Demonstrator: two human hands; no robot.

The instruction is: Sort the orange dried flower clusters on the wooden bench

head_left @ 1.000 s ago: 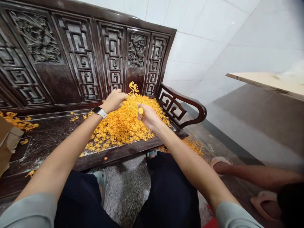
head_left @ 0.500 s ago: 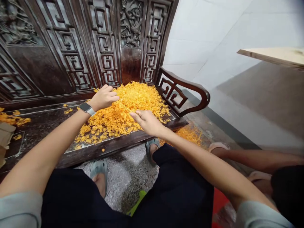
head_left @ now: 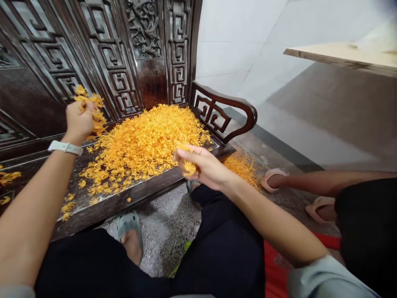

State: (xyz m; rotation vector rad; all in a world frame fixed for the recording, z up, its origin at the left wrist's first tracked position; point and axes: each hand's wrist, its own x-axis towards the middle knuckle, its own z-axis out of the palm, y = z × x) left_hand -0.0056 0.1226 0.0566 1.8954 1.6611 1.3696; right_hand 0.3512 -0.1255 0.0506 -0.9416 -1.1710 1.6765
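Observation:
A big heap of small orange pieces (head_left: 145,140) lies on the seat of a dark carved wooden bench (head_left: 130,198). My left hand (head_left: 79,120), a watch on its wrist, is raised above the seat to the left of the heap and is closed on a bunch of orange pieces (head_left: 93,109). My right hand (head_left: 204,165) hovers at the front right edge of the heap, fingers curled round a small clump of orange pieces (head_left: 189,167).
More orange pieces (head_left: 243,165) lie on the floor by the bench's armrest (head_left: 226,114). Another person's legs and pink slippers (head_left: 274,178) are at the right. A pale tabletop (head_left: 341,56) juts in at upper right. My knees and grey sandal (head_left: 130,225) are below.
My left hand has lifted out of the heap and swung left with a bunch of pieces. My right hand drew back toward me with a clump. The view turned right.

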